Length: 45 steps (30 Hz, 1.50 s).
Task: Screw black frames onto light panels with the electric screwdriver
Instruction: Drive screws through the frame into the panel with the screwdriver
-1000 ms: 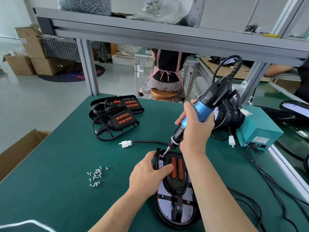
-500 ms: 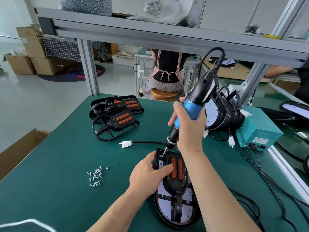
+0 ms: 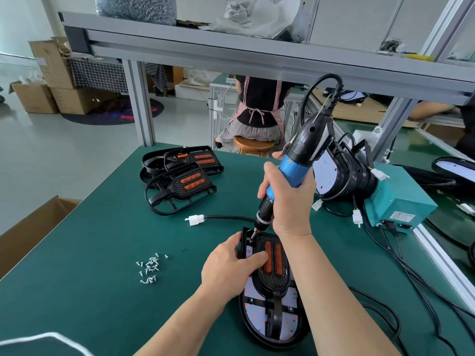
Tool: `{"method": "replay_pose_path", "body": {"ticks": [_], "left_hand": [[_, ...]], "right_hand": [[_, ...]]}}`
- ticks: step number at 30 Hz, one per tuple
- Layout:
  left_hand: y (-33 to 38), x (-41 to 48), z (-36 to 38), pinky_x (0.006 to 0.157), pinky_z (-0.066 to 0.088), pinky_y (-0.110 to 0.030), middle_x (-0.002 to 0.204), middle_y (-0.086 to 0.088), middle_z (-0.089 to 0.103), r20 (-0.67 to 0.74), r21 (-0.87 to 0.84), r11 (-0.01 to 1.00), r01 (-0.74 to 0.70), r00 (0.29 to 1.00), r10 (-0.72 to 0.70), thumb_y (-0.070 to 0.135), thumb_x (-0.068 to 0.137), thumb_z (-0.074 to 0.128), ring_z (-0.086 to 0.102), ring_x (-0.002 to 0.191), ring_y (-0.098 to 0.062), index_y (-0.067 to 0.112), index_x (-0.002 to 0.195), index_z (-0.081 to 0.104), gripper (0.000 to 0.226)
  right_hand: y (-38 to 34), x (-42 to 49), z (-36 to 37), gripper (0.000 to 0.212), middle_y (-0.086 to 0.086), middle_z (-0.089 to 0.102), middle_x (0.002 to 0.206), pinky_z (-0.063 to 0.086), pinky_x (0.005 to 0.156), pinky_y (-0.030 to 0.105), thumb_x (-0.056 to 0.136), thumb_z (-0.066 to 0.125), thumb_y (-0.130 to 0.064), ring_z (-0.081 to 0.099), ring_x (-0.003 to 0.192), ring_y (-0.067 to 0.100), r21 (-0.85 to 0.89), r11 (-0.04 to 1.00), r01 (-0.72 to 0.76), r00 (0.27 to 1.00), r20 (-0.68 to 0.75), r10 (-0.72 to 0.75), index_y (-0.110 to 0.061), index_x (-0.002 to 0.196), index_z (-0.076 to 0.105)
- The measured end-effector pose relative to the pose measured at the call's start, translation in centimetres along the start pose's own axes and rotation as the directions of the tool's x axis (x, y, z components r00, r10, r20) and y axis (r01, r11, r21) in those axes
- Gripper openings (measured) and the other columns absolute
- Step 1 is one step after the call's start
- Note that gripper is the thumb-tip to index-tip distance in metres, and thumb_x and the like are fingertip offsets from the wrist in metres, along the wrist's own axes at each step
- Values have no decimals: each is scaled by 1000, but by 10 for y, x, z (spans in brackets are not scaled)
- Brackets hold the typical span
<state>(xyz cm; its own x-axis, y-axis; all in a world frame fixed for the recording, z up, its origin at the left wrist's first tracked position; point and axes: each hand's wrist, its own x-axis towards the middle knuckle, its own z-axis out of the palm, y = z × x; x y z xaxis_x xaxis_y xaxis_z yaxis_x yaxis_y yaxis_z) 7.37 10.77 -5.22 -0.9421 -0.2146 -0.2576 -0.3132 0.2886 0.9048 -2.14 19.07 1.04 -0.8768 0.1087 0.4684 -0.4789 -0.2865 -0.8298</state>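
Listing ran from left of the left hand to right of the right hand.

- Loose heap of small silver screws (image 3: pixel 149 268): lay on the green bench mat (image 3: pixel 102 253), well left of the left hand.
- Spare black plastic frames with orange inserts (image 3: pixel 185 185): stacked beyond and left of the left hand, untouched.
- White plastic plug on a black cable (image 3: pixel 195 220): lay just beyond the left fingertips.
- Left hand (image 3: pixel 228 268): fingers curled over the far-left corner of the black frame with two orange bars (image 3: pixel 273 276), thumb pressed on its top.
- Oval light panel with a pale dotted face (image 3: pixel 259 314): lay flat under that frame, below both forearms.
- Blue-and-black electric screwdriver (image 3: pixel 295 168): upper end tilted rightward, its bit (image 3: pixel 254 233) set into the frame's corner just beside the left fingertips. The screw was too small to make out.
- Right hand (image 3: pixel 290 204): fist closed round the blue barrel.
- Black light panels stood on edge (image 3: pixel 344 173): just right of the right hand.
- Teal metal power box (image 3: pixel 401 201): farther right.

Handling note, as a judgement: the driver would seat the screw better if brought nearer to upright over the hole. Steady downward pressure should stop the bit skipping. The left hand should clamp frame to panel with its fingertips kept clear of the bit.
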Motion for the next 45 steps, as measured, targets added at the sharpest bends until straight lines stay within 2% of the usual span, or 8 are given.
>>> {"method": "replay_pose_path", "body": {"ticks": [18,22,24,26,29,34,41,45], "left_hand": [[-9,9,3,97,54,-46,109,3,75,16,-112,994,11,1000,-10,54,63,72,70,104,-23,24,134,60,78],[-13,11,3,91,55,-51,89,4,77,11,-91,996,-14,1000,15,50,64,71,73,91,-25,31,102,71,42],[-14,11,3,90,55,-52,87,5,77,14,-88,996,-23,1000,24,49,65,70,73,90,-24,32,99,71,38],[-14,12,2,91,55,-52,89,6,78,20,-91,996,-23,999,25,50,65,70,73,91,-23,34,100,71,39],[-15,11,3,92,55,-51,91,6,78,28,-87,996,-27,999,30,53,63,70,73,92,-22,36,104,69,44],[-10,7,1,93,55,-50,94,3,78,50,-106,994,-41,998,46,52,64,71,73,93,-24,35,108,68,48],[-6,4,-1,96,54,-45,108,4,75,47,-72,996,-53,997,56,58,63,69,70,102,-21,28,131,61,75],[-5,3,-3,99,52,-43,118,6,72,60,-56,997,-55,996,59,60,63,68,68,109,-19,25,136,57,82]], "right_hand": [[8,1,5,18,-9,50,55,42,50,22,83,67,-6,46,40,19,-16,999,36,999,11,-36,-16,86,51],[8,1,1,17,0,50,57,43,53,25,82,67,-10,47,42,19,-21,1000,8,1000,12,-8,-19,87,53],[8,-1,0,17,5,49,53,44,55,25,81,67,-15,47,43,19,-19,1000,-8,999,42,9,-28,87,58],[7,-4,1,17,6,50,52,45,57,23,80,68,-20,47,44,18,-34,999,-9,997,79,12,-33,88,60],[5,-7,2,20,8,52,53,47,60,19,82,70,-20,49,48,17,-58,998,-15,992,125,22,-19,99,60],[-6,-2,-1,16,6,54,53,50,67,25,83,73,-20,52,50,22,-7,999,-40,995,93,41,-30,86,61],[-19,-4,-7,17,13,54,58,50,69,24,82,72,-18,52,53,19,42,995,-94,992,84,90,-8,89,59],[-42,6,-6,27,8,55,61,50,64,21,84,72,-20,53,53,18,103,994,-45,991,130,31,-15,108,64]]}}
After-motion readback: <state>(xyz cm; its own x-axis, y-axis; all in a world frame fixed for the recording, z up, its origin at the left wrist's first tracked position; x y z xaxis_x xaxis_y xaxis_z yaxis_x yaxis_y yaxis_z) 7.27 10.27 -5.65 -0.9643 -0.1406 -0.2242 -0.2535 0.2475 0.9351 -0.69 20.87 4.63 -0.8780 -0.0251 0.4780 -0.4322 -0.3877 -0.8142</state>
